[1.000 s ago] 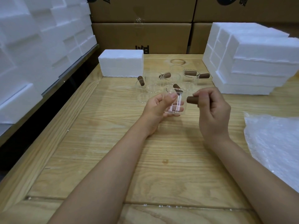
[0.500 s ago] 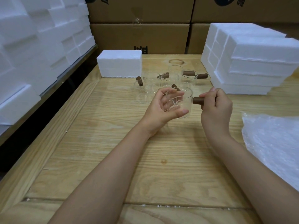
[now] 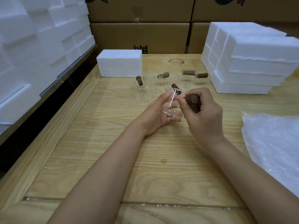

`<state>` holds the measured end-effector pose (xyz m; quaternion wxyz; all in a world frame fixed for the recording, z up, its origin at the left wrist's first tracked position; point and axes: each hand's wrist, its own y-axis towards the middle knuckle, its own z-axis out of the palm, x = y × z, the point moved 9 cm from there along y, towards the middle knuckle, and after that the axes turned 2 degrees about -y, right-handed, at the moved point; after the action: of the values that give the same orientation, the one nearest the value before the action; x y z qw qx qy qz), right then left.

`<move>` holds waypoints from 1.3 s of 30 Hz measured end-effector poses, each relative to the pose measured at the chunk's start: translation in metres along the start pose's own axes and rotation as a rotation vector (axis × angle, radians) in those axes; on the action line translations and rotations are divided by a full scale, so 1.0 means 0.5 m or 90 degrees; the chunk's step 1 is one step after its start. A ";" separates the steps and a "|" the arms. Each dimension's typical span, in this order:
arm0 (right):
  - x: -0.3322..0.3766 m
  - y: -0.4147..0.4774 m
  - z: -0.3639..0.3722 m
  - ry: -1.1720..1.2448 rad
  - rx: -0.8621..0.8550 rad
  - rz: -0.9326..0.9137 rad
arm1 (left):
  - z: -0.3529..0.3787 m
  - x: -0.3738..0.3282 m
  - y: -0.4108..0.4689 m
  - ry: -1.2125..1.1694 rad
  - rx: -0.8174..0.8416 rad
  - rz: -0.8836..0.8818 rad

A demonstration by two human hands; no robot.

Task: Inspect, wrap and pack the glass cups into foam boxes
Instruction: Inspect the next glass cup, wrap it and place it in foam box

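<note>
Glass cup (image 3: 173, 109) hangs tilted over the wooden table (image 3: 100, 159), between both hands. The right hand (image 3: 204, 115) grips its brown wooden handle (image 3: 192, 100) in curled fingers. The left hand (image 3: 157, 115) lies wide, palm up, fingers under the glass (thumb beside the rim). More cups (image 3: 152, 82) stand behind, near stacked foam boxes (image 3: 252, 65).

left grip (image 3: 155, 116) palm-up, relaxed, right grip (image 3: 205, 117) fisted round cup handle (image 3: 192, 99)
</note>
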<state>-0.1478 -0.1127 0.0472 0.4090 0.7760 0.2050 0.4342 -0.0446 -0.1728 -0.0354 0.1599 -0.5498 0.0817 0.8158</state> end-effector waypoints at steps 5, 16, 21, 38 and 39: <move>0.006 -0.003 0.021 0.049 0.073 -0.014 | 0.000 0.005 -0.005 -0.045 -0.008 -0.046; -0.021 -0.006 0.048 0.325 0.128 0.177 | -0.027 -0.017 -0.005 -0.055 -0.071 0.043; -0.024 -0.010 0.068 0.390 0.156 0.226 | -0.034 -0.021 -0.003 -0.047 -0.091 0.056; -0.029 -0.018 0.048 0.303 0.128 0.201 | -0.029 -0.012 0.006 -0.075 -0.014 0.044; -0.031 -0.016 0.040 0.262 0.105 0.190 | -0.025 -0.014 0.006 -0.088 0.009 0.055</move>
<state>-0.1393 -0.1275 0.0269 0.2259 0.7235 0.2019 0.6203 -0.0322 -0.1809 -0.0341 0.1338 -0.4872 0.0998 0.8572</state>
